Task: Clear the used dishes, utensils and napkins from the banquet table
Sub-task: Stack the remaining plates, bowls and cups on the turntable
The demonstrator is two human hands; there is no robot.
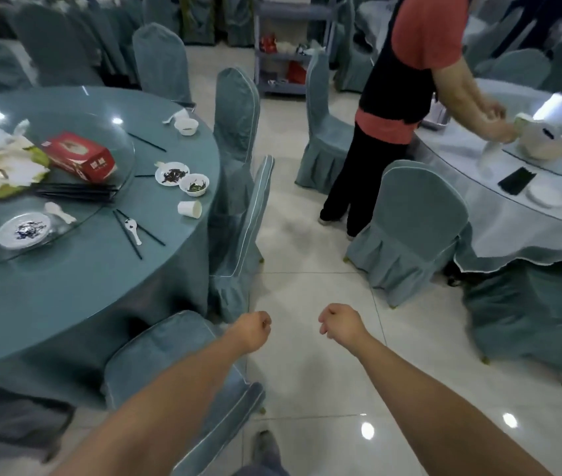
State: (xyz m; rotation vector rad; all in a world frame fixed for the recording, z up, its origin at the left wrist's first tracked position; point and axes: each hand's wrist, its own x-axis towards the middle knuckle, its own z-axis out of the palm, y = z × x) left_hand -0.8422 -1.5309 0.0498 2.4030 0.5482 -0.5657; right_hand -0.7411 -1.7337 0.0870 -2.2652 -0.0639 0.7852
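Above the tiled aisle, the left hand (251,330) and right hand (340,325) hang curled and empty, while up-left of them the banquet table (108,269) carries two soiled bowls, two plates and one paper cup (190,209).

Both bare forearms reach forward and slightly inward, held out at about the same height. The left hand (251,332) is curled into a loose fist, knuckles up, holding nothing. The right hand (340,325) is curled too, fingers tucked under; it looks empty, though its palm is hidden from here.
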